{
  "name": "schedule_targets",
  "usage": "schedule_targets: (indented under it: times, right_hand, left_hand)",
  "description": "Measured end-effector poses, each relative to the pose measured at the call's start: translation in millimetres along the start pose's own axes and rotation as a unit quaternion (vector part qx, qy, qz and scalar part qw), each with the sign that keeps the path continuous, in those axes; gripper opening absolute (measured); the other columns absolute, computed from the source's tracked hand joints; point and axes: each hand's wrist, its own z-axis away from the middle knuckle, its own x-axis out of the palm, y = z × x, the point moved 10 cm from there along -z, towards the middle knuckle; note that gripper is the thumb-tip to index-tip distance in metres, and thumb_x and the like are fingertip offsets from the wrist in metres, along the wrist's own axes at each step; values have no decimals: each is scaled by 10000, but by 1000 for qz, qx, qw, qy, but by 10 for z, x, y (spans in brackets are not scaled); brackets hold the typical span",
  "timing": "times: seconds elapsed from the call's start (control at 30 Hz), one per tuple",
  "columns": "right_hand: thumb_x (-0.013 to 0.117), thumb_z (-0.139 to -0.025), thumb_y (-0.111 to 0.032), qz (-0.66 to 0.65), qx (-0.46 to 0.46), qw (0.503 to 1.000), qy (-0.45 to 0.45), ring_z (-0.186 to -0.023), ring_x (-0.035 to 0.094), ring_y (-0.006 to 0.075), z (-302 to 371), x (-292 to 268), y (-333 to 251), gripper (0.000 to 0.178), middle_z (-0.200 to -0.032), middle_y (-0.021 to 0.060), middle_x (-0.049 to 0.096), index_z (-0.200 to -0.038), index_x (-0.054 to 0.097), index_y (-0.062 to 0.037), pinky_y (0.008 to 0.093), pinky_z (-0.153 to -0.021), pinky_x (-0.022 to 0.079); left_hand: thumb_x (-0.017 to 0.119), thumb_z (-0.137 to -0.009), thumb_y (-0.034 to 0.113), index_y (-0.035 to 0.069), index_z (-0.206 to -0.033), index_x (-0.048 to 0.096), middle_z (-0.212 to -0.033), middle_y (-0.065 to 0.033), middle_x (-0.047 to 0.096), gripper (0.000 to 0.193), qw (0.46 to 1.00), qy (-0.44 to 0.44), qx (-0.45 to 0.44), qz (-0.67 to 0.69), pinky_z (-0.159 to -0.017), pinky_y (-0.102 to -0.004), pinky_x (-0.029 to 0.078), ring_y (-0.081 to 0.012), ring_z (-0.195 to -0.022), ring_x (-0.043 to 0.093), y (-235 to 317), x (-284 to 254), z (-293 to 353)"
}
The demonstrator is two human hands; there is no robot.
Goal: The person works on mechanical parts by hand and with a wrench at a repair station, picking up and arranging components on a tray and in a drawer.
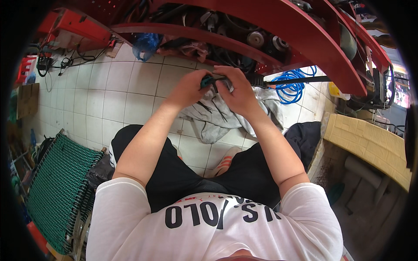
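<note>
A long black tool (278, 81) with a teal-tipped end is held just above the centre of the view, its thin dark shaft running out toward three o'clock. The teal end is pinched by the curled fingers of the left hand (190, 88), and the part beside it is covered by the right hand (235, 91), whose fingers are folded down over it; the two hands are seen touching each other at the tool. Directly below the hands, toward six o'clock, a crumpled grey cloth (217, 119) is spread on the white tiled floor (109, 95). At two o'clock a coiled blue hose (291, 87) is seen on the tiles, behind the shaft. Across twelve o'clock a red metal frame (305, 30) is arched over dark machine parts. At eight o'clock a green woven mat (58, 187) is laid, and at four o'clock a yellow padded block (370, 143) is seen.
</note>
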Motion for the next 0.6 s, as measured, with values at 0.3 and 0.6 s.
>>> schedule_targets:
  times: [0.3, 0.6]
  right_hand:
    - [886, -790, -395, 108, 59, 986, -113, -1445, 443, 429, 134, 342, -27, 984, -1653, 215, 384, -1604, 403, -125, 479, -1189, 412]
    - [859, -840, -320, 43, 4, 998, -35, -1324, 538, 423, 151, 334, 36, 858, -1508, 244, 506, -1523, 441, -11, 472, -1111, 463]
  left_hand:
    - [701, -845, 42, -1, -1255, 599, -1154, -234, 677, 425, 999, -33, -15, 16, -925, -517, 515, -467, -1123, 621, -15, 213, 15]
    - [694, -861, 33, -5, -1226, 608, -1136, -251, 669, 376, 998, 42, 34, -34, -906, -478, 513, -472, -1093, 628, 64, 49, 3]
